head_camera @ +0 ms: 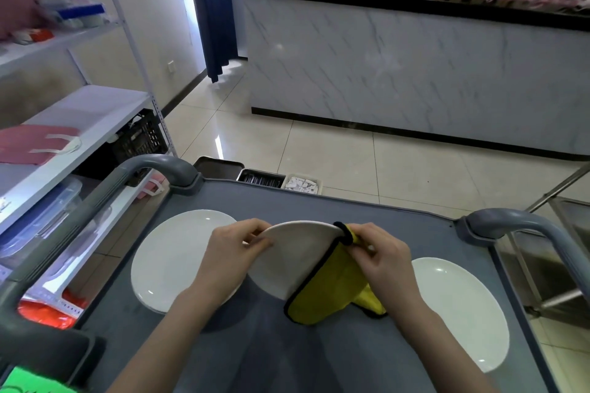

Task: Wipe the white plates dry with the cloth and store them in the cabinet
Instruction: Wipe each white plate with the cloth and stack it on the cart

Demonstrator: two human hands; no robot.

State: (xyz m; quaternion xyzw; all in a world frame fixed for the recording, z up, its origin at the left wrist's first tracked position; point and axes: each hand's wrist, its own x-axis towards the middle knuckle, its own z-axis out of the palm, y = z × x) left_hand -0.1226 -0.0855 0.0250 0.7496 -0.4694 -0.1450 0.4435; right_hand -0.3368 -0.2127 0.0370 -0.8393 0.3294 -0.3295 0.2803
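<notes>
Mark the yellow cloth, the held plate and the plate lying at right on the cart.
yellow cloth [322,290]: head view, its hanging fold.
held plate [297,255]: head view, its bare face.
right plate [459,313]: head view, its centre.

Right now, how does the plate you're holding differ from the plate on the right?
The held plate is tilted up; the right plate lies flat on the cart. A yellow cloth covers part of the held plate; the right plate is bare. Both are white, round.
</notes>
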